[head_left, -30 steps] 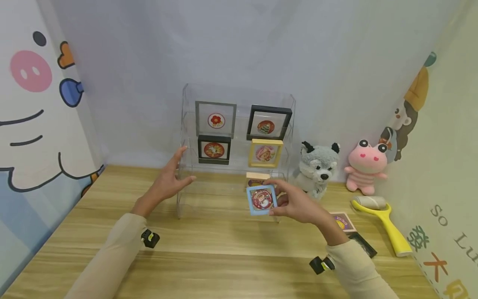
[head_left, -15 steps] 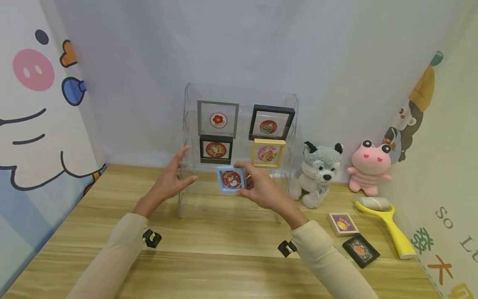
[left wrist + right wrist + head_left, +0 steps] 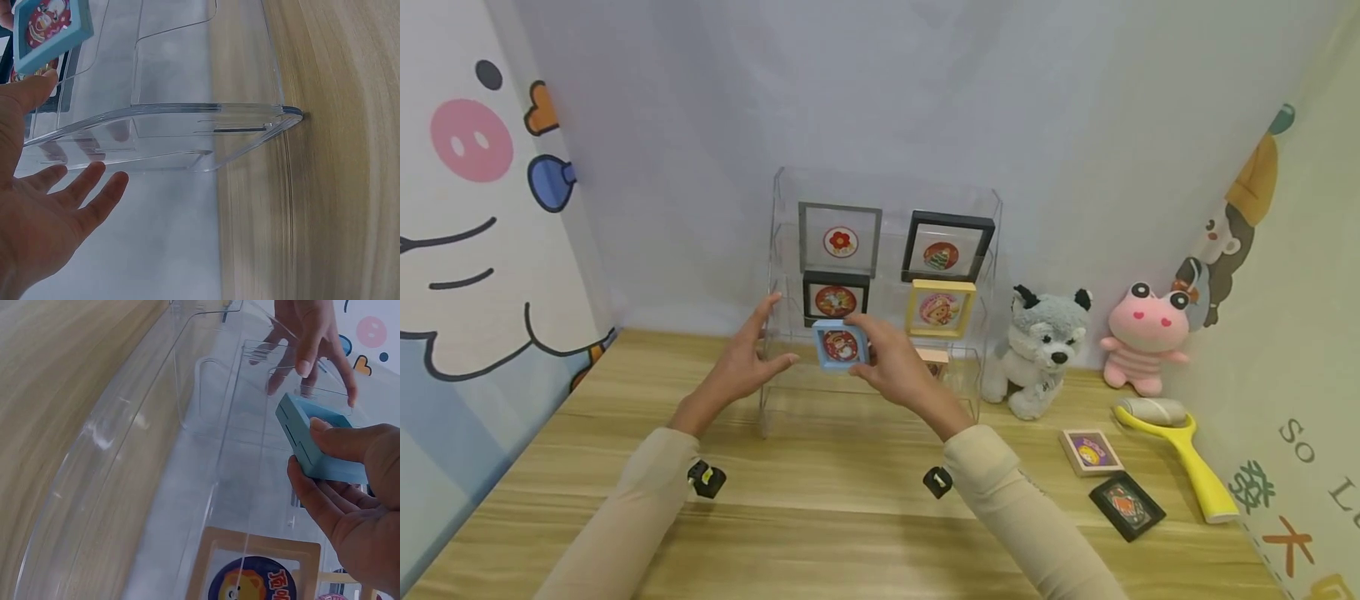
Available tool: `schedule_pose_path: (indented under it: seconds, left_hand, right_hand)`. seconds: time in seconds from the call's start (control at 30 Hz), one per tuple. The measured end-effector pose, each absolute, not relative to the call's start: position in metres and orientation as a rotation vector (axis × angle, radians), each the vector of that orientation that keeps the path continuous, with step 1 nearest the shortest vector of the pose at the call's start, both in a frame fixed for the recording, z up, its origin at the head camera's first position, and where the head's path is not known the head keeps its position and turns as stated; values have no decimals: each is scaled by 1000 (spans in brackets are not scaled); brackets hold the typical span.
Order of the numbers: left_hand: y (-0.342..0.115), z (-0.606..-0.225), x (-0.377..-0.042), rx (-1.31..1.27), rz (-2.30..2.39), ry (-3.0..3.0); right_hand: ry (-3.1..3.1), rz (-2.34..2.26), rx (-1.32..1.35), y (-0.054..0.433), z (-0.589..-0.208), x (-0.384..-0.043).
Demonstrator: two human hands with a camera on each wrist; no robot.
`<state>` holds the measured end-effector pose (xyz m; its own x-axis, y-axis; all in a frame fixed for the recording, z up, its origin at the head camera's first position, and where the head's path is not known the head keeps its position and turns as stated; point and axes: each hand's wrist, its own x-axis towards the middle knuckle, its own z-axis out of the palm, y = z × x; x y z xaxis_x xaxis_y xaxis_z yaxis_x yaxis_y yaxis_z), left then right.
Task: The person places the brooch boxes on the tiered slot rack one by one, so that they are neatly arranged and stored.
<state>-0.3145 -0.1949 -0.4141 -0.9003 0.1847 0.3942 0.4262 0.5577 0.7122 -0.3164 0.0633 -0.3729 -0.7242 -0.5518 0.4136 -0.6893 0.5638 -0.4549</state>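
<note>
A small light blue frame with a round red picture (image 3: pixel 841 345) is pinched between the thumb and fingers of my right hand (image 3: pixel 895 367). It is held in front of the clear acrylic rack (image 3: pixel 880 402), just below the small black frame (image 3: pixel 835 300) on the left. At the rack's left side, my left hand (image 3: pixel 741 362) has its fingers spread, thumb toward the front. In the left wrist view, the left fingers (image 3: pixel 103 200) lie along the outside of the clear side panel; whether they touch it I cannot tell.
The rack also bears a grey frame (image 3: pixel 840 242), a large black frame (image 3: pixel 947 247), a yellow frame (image 3: pixel 941 309) and a tan frame (image 3: pixel 215 550). To the right are a husky plush (image 3: pixel 1037 350), a pink plush (image 3: pixel 1146 337), two flat frames (image 3: pixel 1092 452) and a yellow-handled lint roller (image 3: pixel 1195 467).
My right hand has carried the light blue frame left and upward, from the rack's lower right to its left part. The left hand has stayed at the rack's side.
</note>
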Motion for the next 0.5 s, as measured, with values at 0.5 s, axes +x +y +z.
schedule_pose_path:
  seconds: [0.5]
  left_hand:
    - [-195,-414,-314,-516,-1278,-2513]
  right_hand:
    - [-2571,640,1023,46,-391,-322]
